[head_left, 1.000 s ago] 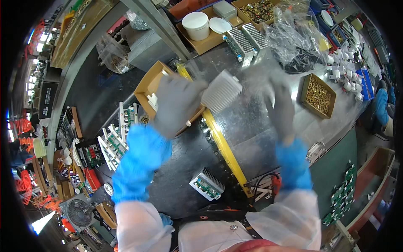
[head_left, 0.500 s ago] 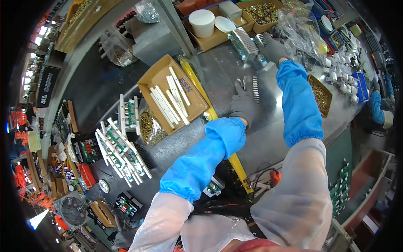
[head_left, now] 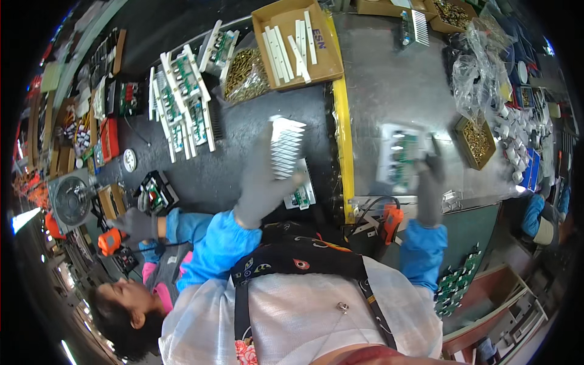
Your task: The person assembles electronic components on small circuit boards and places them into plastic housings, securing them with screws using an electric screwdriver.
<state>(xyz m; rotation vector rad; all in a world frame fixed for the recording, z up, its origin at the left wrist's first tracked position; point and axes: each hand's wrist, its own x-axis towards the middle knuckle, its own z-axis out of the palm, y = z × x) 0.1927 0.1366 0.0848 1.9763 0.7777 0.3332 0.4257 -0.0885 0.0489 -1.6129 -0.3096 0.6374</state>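
Observation:
My left hand (head_left: 258, 188), in a grey glove and blue sleeve, is closed on a silvery finned heat sink (head_left: 286, 149) above the dark table. Just past its thumb lies a small green circuit board (head_left: 302, 193) with a metal edge. To the right of the yellow strip, my right hand (head_left: 429, 188), also gloved, grips the right side of a white-and-green circuit board (head_left: 398, 159). Motion smears both this board and the fingers on it. Another finned heat sink (head_left: 415, 29) stands at the far edge of the metal table.
An open carton (head_left: 334, 72) holds white strips, beside a bag of brass screws (head_left: 246, 76). Stacked board assemblies (head_left: 182, 100) lie left. At right are a small screw box (head_left: 477, 146) and plastic bags (head_left: 471, 79). A co-worker's gloved hand (head_left: 139, 224) holds an orange power screwdriver (head_left: 110, 241).
The view has shifted toward the near edge and left. Both hands have drawn back from the far table, the left now with a heat sink, the right with a circuit board.

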